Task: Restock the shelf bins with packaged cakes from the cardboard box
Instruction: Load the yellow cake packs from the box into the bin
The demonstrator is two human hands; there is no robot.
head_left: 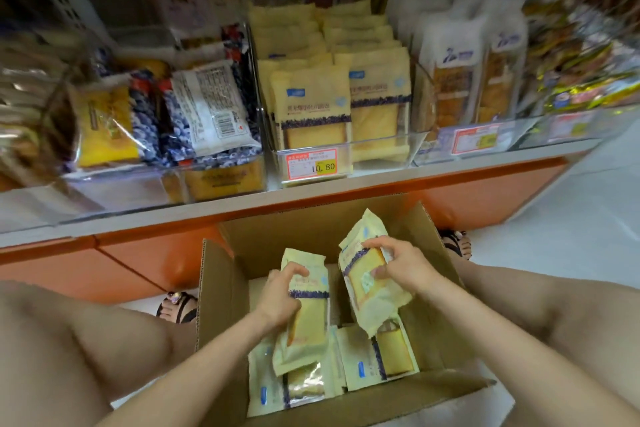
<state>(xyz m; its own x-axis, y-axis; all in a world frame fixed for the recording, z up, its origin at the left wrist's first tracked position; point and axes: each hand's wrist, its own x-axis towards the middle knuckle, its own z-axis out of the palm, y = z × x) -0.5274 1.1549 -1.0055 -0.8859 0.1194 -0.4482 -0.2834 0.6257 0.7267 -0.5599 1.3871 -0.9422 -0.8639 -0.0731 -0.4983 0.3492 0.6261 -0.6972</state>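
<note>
An open cardboard box stands on the floor between my knees, with several pale yellow packaged cakes lying in it. My left hand grips one yellow cake pack over the box. A second cake pack is held in my right hand, lifted and tilted above the box. On the shelf straight ahead, a clear bin with a 10.80 price tag holds upright rows of the same yellow cake packs.
Clear bins with blueberry-print and yellow packs stand to the left, white-topped bread bags to the right. The shelf edge and orange base panel lie just beyond the box. My knees and sandalled feet flank it.
</note>
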